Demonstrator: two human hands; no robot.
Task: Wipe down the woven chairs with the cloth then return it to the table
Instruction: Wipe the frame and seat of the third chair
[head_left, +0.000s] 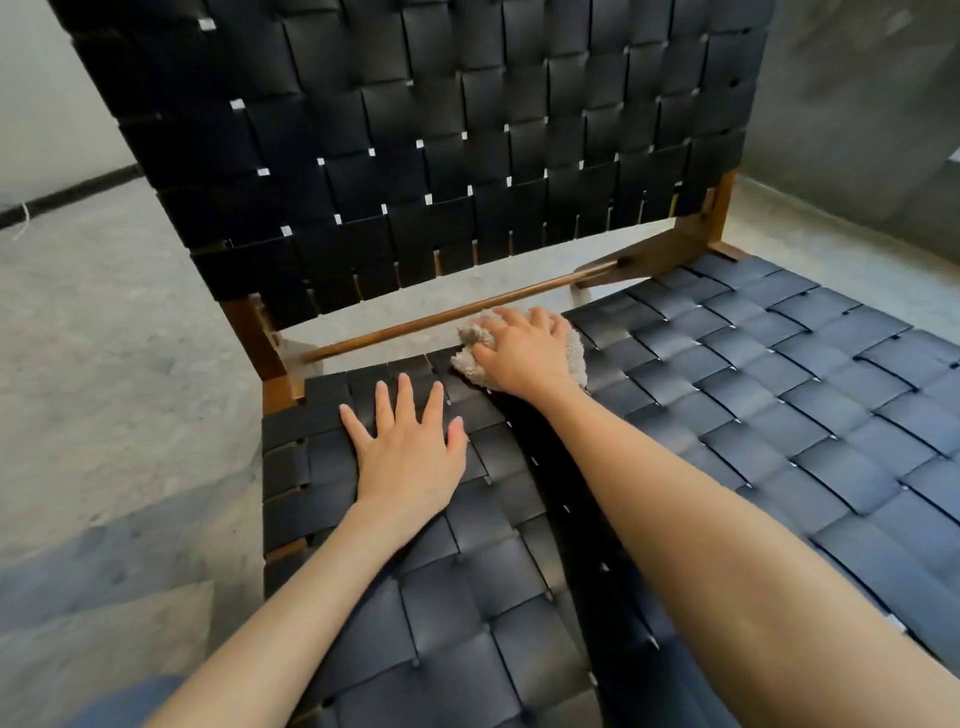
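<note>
One big woven chair (727, 415) fills pretty much your whole view, sitting on a grey concrete floor (104, 338). Its backrest (441, 130) of black straps rises at the top, and the seat (779, 467) of the same weave spreads out under both your arms. The frame is brown wood, and a thin wooden rail (395, 330) runs across the gap between backrest and seat.

Your left hand (410, 452) lies flat on the seat near its left rear corner, palm down, fingers straight and spread, gripping nothing. Your right hand (524, 348) is further back and just to the right of it, close but not touching, right at the back edge of the seat next to that rail.

The cloth (467, 338), a small fuzzy beige thing, is bunched up under your right hand. Your fingers curl over the top of it and press it onto the straps, so only the fluffy edges poke out on the left side and along the right of your knuckles. It sits just beyond the fingertips (404, 382) of your left hand, with a strap or so of seat between them.
</note>
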